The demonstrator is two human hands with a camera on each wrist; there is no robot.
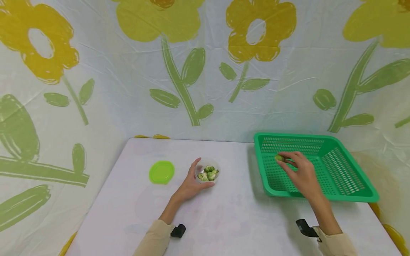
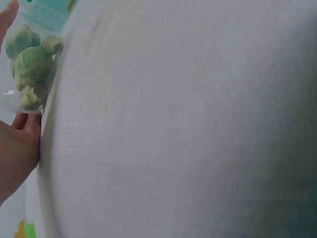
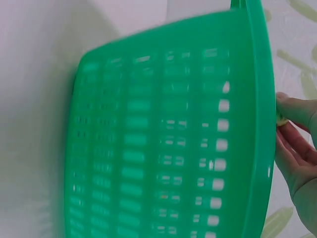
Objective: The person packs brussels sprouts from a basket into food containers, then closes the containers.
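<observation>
My left hand (image 1: 191, 183) curls its fingers and thumb round a clear round container (image 1: 216, 167) on the table. Several Brussels sprouts (image 1: 209, 175) lie inside it; the left wrist view shows the sprouts (image 2: 32, 66) through the clear wall. Over the green basket (image 1: 272, 192), my right hand (image 1: 301, 174) pinches one Brussels sprout (image 1: 279, 157) between thumb and fingers. From the right wrist, the basket's side wall (image 3: 148, 139) fills much of the view. Beyond its rim the right hand (image 3: 302, 144) shows, with just a sliver of the held sprout (image 3: 281, 119).
A bright green lid (image 1: 161, 172) lies flat on the white table (image 1: 224, 220), left of the container. The basket stands at the table's right side, near the back. A flower-printed cloth (image 1: 134, 71) hangs behind and along the sides.
</observation>
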